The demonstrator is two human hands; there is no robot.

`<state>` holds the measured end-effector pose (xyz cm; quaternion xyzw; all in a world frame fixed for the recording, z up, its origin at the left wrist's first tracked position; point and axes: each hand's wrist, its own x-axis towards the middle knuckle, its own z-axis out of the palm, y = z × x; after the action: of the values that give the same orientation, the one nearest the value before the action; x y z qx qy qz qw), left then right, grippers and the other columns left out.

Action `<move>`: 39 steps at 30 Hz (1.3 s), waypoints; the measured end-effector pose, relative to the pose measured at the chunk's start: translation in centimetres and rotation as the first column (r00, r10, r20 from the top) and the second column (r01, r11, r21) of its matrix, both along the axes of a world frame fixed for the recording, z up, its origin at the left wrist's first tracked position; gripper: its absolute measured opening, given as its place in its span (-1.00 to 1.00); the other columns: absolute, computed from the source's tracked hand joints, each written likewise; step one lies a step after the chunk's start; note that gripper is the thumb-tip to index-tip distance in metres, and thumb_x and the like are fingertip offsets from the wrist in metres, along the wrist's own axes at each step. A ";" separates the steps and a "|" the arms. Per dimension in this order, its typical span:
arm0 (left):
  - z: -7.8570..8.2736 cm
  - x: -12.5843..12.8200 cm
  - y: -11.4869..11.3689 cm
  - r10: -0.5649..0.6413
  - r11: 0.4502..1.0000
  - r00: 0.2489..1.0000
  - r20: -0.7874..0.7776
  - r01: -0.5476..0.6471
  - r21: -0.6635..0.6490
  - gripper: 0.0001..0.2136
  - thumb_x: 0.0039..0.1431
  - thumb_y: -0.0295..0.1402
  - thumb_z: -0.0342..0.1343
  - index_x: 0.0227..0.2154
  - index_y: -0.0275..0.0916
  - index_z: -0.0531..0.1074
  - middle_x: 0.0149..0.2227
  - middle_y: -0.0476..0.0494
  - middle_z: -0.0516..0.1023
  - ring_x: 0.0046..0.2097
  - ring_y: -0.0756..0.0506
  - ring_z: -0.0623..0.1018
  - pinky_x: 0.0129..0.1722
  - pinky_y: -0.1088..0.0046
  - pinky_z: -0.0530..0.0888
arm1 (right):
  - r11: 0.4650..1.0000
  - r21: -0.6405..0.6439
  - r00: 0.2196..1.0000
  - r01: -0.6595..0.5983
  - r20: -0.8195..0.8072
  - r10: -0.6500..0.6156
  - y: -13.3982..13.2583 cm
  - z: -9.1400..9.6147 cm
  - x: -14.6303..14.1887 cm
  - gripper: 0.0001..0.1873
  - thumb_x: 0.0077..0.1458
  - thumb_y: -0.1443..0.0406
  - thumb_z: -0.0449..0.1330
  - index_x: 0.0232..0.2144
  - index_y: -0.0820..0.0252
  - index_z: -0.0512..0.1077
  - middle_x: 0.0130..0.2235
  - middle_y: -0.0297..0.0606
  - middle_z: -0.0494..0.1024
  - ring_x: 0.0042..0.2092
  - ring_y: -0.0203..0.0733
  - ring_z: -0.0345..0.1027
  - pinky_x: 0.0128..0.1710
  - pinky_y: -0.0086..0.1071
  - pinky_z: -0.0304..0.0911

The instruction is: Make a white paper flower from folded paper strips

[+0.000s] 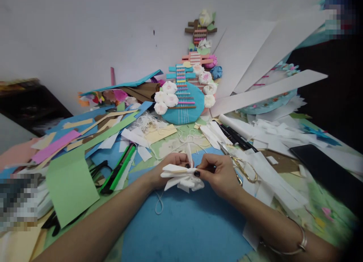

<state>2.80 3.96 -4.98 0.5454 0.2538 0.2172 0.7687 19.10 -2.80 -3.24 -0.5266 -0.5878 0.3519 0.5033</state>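
Observation:
Both my hands meet over a blue sheet (pixel 181 224) at the middle of the table. My left hand (pixel 167 167) is closed around the back of a white paper flower (pixel 185 178), with folded strips sticking out to the left and ruffled petals below. My right hand (pixel 217 173) pinches the flower's right edge between thumb and finger. A thin white piece points up between the hands. A loop of white string (pixel 159 203) hangs below my left hand onto the blue sheet. Gold-handled scissors (pixel 245 169) lie just right of my right hand.
Paper lute-like instruments with white flowers (pixel 183 103) lean on the wall. At left lie a green box cutter (pixel 119 169), a light green sheet (pixel 70 186) and coloured strips. Black markers (pixel 235 137), white paper strips and a black phone-like slab (pixel 323 171) lie at right.

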 end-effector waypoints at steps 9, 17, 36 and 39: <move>0.2 0.2 -0.2 -0.042 0.999 0.998 0.044 0.042 -0.010 -0.71 -0.23 -0.30 0.34 -0.47 -0.35 0.42 -0.51 -0.04 0.45 -0.51 0.06 0.40 -0.52 0.59 0.28 | 0.996 0.087 0.999 0.037 0.033 -0.040 -0.6 -0.5 -0.3 -0.80 -0.23 0.32 0.19 -0.75 0.25 0.28 -0.69 -0.38 0.30 -0.59 -0.39 0.06 -0.60 -0.48 -0.03; 0.5 0.3 -0.4 -0.022 1.000 1.000 0.014 0.022 -0.017 -0.68 -0.33 -0.29 0.37 -0.51 -0.37 0.43 -0.53 -0.05 0.45 -0.52 0.05 0.39 -0.53 0.59 0.26 | 0.990 0.122 0.997 0.067 0.040 -0.073 -1.2 -0.3 -0.6 -0.82 -0.24 0.33 0.18 -0.75 0.24 0.28 -0.68 -0.37 0.34 -0.59 -0.36 0.12 -0.59 -0.48 0.02; 0.9 0.4 -0.7 -0.008 1.000 1.000 0.028 0.008 0.008 -0.68 -0.36 -0.28 0.37 -0.54 -0.39 0.44 -0.57 -0.04 0.44 -0.55 0.07 0.38 -0.55 0.61 0.24 | 0.970 0.198 0.988 0.140 0.030 -0.149 -1.6 -0.6 -0.8 -0.83 -0.24 0.37 0.19 -0.75 0.24 0.30 -0.69 -0.38 0.34 -0.61 -0.38 0.14 -0.62 -0.50 0.05; 0.8 0.4 -0.7 -0.008 1.000 0.999 0.032 0.008 -0.001 -0.67 -0.36 -0.29 0.37 -0.53 -0.38 0.44 -0.56 -0.05 0.45 -0.55 0.06 0.39 -0.56 0.60 0.26 | 0.967 0.212 0.988 0.140 0.039 -0.151 -1.6 -0.6 -0.8 -0.83 -0.24 0.36 0.20 -0.74 0.24 0.30 -0.69 -0.37 0.35 -0.60 -0.37 0.15 -0.62 -0.50 0.06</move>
<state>3.21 3.31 -4.15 0.5424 0.2395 0.2225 0.7739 18.33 -4.43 -3.87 -0.5221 -0.5950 0.2357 0.5638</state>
